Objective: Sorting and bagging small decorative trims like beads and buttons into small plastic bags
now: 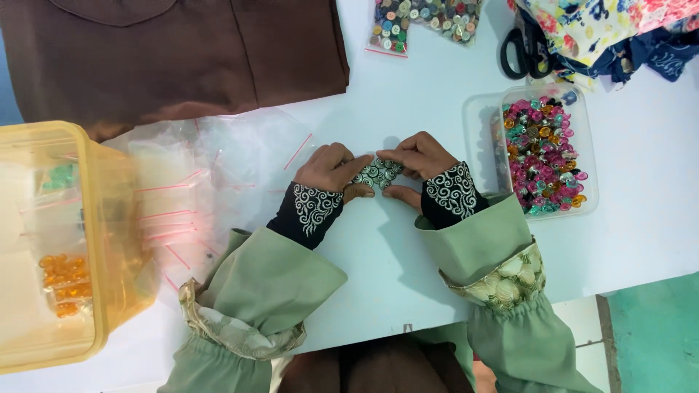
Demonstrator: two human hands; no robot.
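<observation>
- Head view: we have both hands meeting at the middle of the white desk (408,87), with a small clear bag of buttons (377,175) pinched between them.
- Our left hand (331,169) pinches the bag's left edge, thumb below and fingers curled on top; our right hand (416,156) pinches the right edge the same way. Neither hand is spread.
- We judge the step in hand to be pressing the little bag closed along its top. To do it well, we keep the buttons low in the bag, away from the strip under our fingers.
- We press from one end to the other, not all at once, so no gap is left.
- We hold the bag flat and just above the desk, so a slipped button falls close by.
- The clear tub of pink and mixed buttons (542,156) sits just right of our right hand; we keep our sleeve from catching its rim.
- The loose empty bags (211,167) lie to the left, near the yellow box (73,240).
</observation>
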